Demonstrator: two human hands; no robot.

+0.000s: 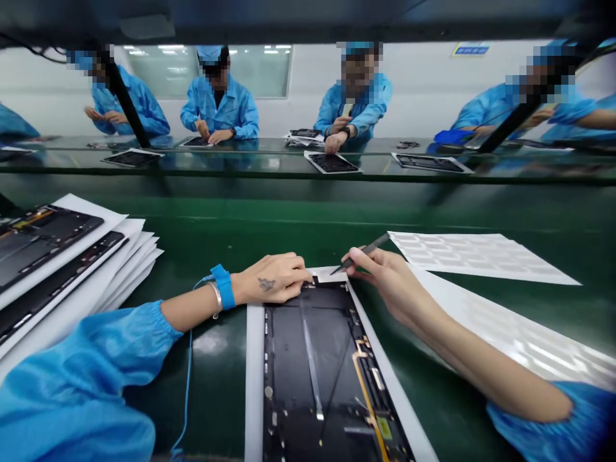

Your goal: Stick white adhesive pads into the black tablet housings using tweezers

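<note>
A black tablet housing [332, 359] with flat cables and small parts lies on a white sheet [254, 385] in front of me. My left hand [274, 277] rests at its far left corner, fingers bent and pressed together; whatever may be under the fingertips is hidden. In my right hand [380, 273] is a pair of dark tweezers [368, 249], its tip pointing down at a pale strip [330, 274] by the housing's far edge. Whether the tip touches the strip I cannot tell. A blue wrist strap [222, 287] with a cord circles my left wrist.
At left, several tablet housings [52, 237] are stacked between white sheets [139, 250]. Label sheets [476, 253] lie on the green table [231, 237] at right. Across a raised ledge, several people in blue work at housings [332, 162]. Dark struts [126, 102] slant above.
</note>
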